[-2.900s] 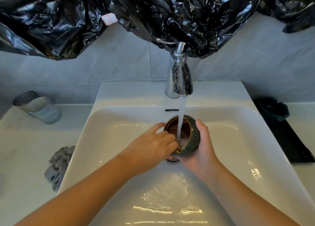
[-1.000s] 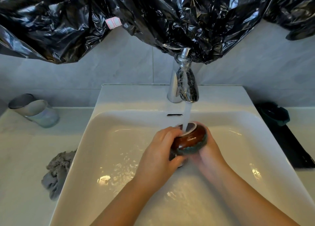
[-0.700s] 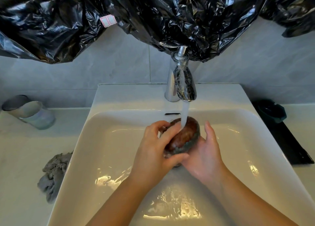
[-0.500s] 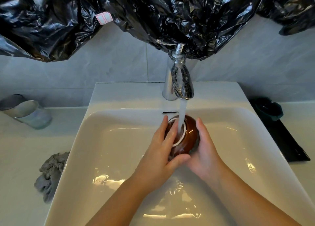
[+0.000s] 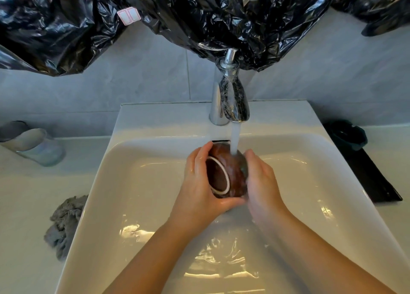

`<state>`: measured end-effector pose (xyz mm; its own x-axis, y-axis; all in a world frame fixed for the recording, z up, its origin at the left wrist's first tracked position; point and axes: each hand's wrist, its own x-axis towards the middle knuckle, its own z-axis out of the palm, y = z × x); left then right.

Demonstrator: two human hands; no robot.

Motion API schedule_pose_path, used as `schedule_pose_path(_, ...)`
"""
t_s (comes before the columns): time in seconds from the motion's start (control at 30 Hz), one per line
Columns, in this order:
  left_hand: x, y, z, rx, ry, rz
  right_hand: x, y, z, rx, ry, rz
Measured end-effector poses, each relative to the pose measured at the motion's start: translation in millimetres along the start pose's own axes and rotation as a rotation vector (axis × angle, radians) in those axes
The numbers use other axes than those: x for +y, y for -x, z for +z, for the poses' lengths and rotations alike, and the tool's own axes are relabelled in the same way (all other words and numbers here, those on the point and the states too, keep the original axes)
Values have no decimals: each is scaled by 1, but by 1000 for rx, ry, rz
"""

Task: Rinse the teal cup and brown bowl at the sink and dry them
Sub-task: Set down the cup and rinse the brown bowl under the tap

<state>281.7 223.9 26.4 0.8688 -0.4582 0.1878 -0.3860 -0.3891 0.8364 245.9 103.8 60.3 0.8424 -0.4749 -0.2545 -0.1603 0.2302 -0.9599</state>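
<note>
Bowl (image 5: 230,171) first: in the head view, the only one given, the brown bowl is held over the middle of the white sink (image 5: 137,182), tipped on its side with its pale foot ring facing left and toward the camera, and the stream from the tap (image 5: 233,103) lands on its upper outer wall. The left hand (image 5: 199,187) is curled round the bowl's left side and underneath it, fingers up by the far edge and thumb below; the right hand (image 5: 260,182) is pressed half-closed against its right side, so both hands grip it together. Judging by this, the step in hand is rinsing the bowl's outside. The teal cup (image 5: 348,135) sits on a dark mat (image 5: 372,180) on the counter to the right, well apart from the sink. A crumpled grey cloth (image 5: 64,225) lies on the left counter just beside the sink, likely for drying. Next, the bowl probably needs turning under the water, then lifting clear and shaking off before wiping.
</note>
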Motion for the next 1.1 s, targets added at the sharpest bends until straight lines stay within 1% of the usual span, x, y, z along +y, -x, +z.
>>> schedule_pose_path(0.07,2,-1,-4,-66,132,-87,-2,-3,-3,72,-149,115)
schedule_pose_path(0.1,1,-2,-6,-90,241,-150,-3,-4,-6,84,-230,182)
schedule_pose_path(0.17,3,-5,-9,-138,460,-254,-3,-6,-10,44,-379,328)
schedule_pose_path(0.2,3,-6,-9,-147,559,-306,-1,-8,-11,22,-419,369)
schedule_pose_path(0.27,8,-7,-7,-118,792,-439,4,-13,-12,50,-406,384)
schedule_pose_path(0.3,9,-8,-7,-93,891,-473,5,-14,-12,62,-375,367)
schedule_pose_path(0.37,11,-7,-6,-96,1041,-466,9,-17,-12,43,-304,313)
schedule_pose_path(0.43,15,-6,-7,-173,1220,-452,11,-17,-11,-21,-245,271)
schedule_pose_path(0.5,19,-6,-9,-239,1352,-433,12,-13,-9,-116,-259,277)
schedule_pose_path(0.57,21,-7,-9,-280,1415,-411,13,-10,-9,-216,-317,353)
schedule_pose_path(0.63,21,-8,-9,-304,1429,-398,14,-10,-11,-265,-365,400)
schedule_pose_path(0.77,20,-8,-12,-294,1537,-355,10,-13,-14,-263,-476,422)
schedule_pose_path(0.83,21,-10,-14,-255,1527,-314,8,-16,-15,-248,-507,396)
schedule_pose_path(0.9,22,-13,-18,-194,1456,-299,5,-21,-19,-215,-591,372)
schedule_pose_path(1.0,21,-16,-21,-98,1407,-364,2,-27,-30,-188,-755,396)
schedule_pose_path(1.1,15,-19,-18,-25,1399,-437,3,-26,-29,-270,-705,429)
